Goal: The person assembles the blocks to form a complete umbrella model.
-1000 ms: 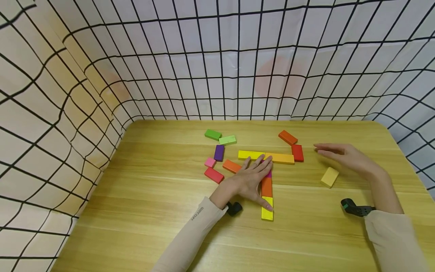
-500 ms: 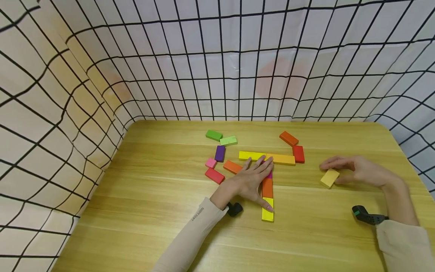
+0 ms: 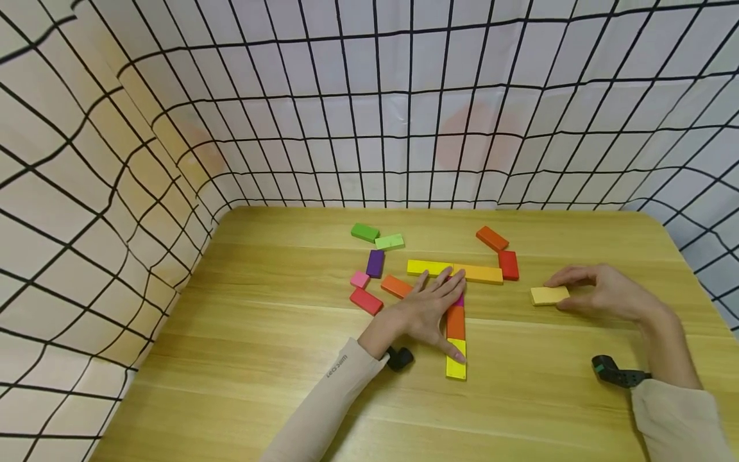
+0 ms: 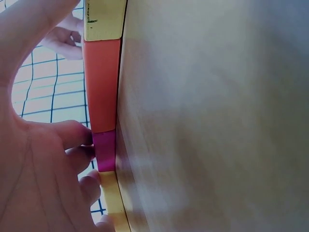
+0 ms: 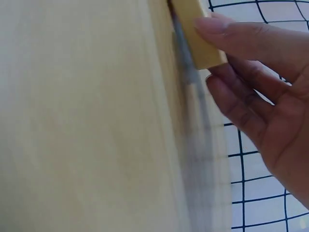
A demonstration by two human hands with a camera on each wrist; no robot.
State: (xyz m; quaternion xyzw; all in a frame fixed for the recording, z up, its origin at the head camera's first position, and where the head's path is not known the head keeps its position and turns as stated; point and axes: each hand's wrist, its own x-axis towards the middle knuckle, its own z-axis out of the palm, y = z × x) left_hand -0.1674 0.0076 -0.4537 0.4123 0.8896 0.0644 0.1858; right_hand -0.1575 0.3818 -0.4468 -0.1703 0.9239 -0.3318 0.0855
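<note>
**Grid-lined backdrop [image 3: 323,90] beyond a wooden table [image 3: 231,333]: one palm spread, one pinch**

On the table's left half, well in from its left edge, a pink block [image 3: 360,280] lies just beside a red block [image 3: 366,300]. Toward the far edge, a dark green block [image 3: 365,232] adjoins a light green block [image 3: 389,242], with a purple block [image 3: 375,264] nearer me. An orange block [image 3: 395,286] runs partly under my left hand [image 3: 418,319].

That hand is spread, gripping nothing, over a line of blocks pointing at the near edge: a magenta block [image 4: 105,151], a deep orange block [image 3: 455,322] and a lemon block [image 3: 456,369], my thumb on the last. I judge the touch is to keep the line straight; it also hides some of it. Across the line's far end, a yellow block [image 3: 427,267] and an amber block [image 3: 485,274] lie end to end, roughly along the far edge.

Farther right, an orange-red block [image 3: 492,239] and a scarlet block [image 3: 509,265] sit at the amber end, between it and my right hand [image 3: 612,292]. Toward the right edge, that hand pinches a pale yellow block [image 3: 548,296] by one end, thumb against fingers, probably leaving the other end free for placing. Whether it touches the table I cannot tell.
</note>
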